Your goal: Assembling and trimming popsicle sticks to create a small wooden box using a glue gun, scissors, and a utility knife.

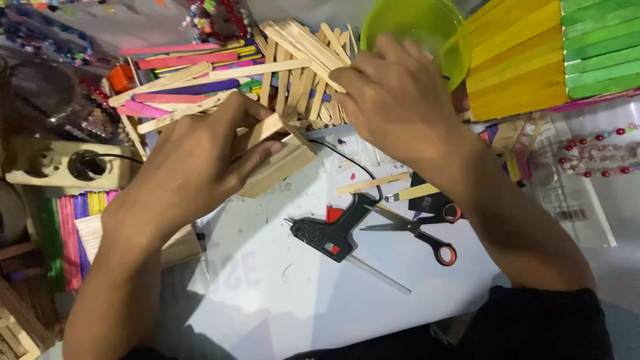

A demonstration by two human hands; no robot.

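A flat block of glued pale wooden sticks (277,157) is gripped by the left hand (200,160), while loose plain sticks (300,60) are pinched by the right hand (393,100).

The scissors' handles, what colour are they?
Black with red inside the rings, on the scissors; the head view shows them.

Head view. The black glue gun (335,233) lies on the white desk (280,293). Above and left of it, the left hand (200,160) grips a block of bare wooden sticks (277,157). Above and right of it, the right hand (400,100) rests on a loose pile of craft sticks (300,67), beside a green bowl (413,27). Just right of the glue gun lie red-handled scissors (420,230); far left, a power strip (67,167).
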